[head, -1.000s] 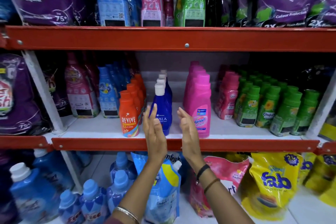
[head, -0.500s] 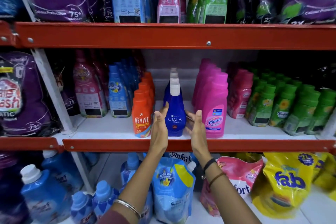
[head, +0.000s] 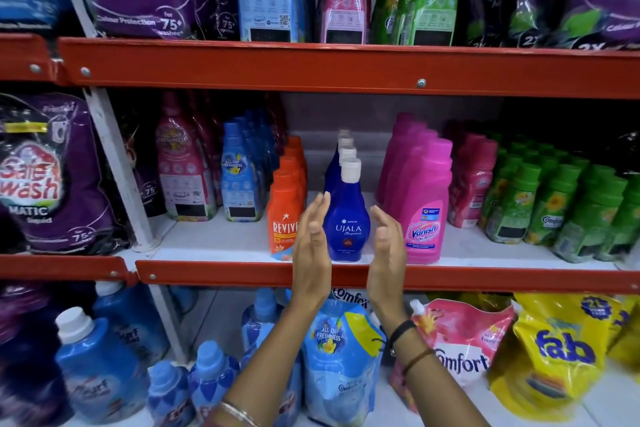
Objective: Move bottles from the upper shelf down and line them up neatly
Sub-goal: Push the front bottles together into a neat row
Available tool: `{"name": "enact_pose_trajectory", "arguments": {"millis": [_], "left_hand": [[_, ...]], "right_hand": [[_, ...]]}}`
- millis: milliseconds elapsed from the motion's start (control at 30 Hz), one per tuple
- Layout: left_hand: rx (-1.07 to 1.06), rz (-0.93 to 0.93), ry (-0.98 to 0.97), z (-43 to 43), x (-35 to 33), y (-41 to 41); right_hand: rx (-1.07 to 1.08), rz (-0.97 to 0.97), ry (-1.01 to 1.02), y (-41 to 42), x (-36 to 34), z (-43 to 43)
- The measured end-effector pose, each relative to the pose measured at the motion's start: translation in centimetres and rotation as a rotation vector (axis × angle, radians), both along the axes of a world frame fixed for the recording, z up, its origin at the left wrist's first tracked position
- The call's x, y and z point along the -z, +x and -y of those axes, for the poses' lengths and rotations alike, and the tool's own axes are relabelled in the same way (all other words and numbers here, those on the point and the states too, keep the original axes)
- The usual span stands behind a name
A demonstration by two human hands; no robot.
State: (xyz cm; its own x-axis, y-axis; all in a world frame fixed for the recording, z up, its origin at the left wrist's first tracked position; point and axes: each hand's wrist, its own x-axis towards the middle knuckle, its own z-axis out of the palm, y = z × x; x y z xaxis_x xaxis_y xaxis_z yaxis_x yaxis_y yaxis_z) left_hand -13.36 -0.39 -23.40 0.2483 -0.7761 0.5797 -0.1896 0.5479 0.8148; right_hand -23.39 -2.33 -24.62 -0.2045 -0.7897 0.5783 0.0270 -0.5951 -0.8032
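Bottles are the whole story here: the front blue Ujala bottle (head: 347, 218) with the white cap stands upright at the front edge of the middle shelf (head: 221, 246), heading a single-file row of the same bottles running straight back. Both hands are up on either side of it, flat and open, palms facing each other. The left hand (head: 311, 246) sits between the Ujala and the orange Revive bottle (head: 282, 218), and partly covers the Revive label; the right hand (head: 388, 246) is between the Ujala and the pink Vanish bottle (head: 424, 208). Fingers are straight and together, not curled around anything. Honestly can't tell if either palm is actually touching the blue bottle or just sitting right beside it; it looks like a sliver of gap on both sides.

Revive and Vanish each head their own rows going back too. Further right on the same shelf there's a block of green bottles (head: 554, 208), and to the left some blue and pink fabric conditioner bottles next to a big purple Safe Wash pouch (head: 45, 177).

The upper shelf (head: 311, 66), red front rail, carries tall blue, pink and green bottles plus more purple pouches. Down below, the lower shelf has blue refill pouches, a pink Comfort pouch (head: 464, 340) and a yellow fab pouch (head: 561, 350). There are bangles on the left wrist and dark bands on the right.
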Motion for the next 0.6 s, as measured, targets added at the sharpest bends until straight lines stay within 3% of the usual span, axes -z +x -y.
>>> {"name": "enact_pose_trajectory", "arguments": {"millis": [67,167,367,600], "left_hand": [[-0.055,-0.043,-0.123,-0.5,0.1,1.2],[-0.162,-0.111,-0.201,-0.9,-0.1,3.6],[-0.096,-0.16,0.096,-0.2,-0.7,7.0],[-0.049,-0.073,0.154,0.0,-0.2,7.5]], "right_hand": [[-0.08,-0.017,-0.066,1.6,0.2,-0.8],[-0.289,-0.061,0.001,4.6,0.2,-1.4],[-0.326,-0.014,0.232,8.6,0.1,-0.8],[-0.369,0.107,0.291,9.1,-0.9,0.4]]}}
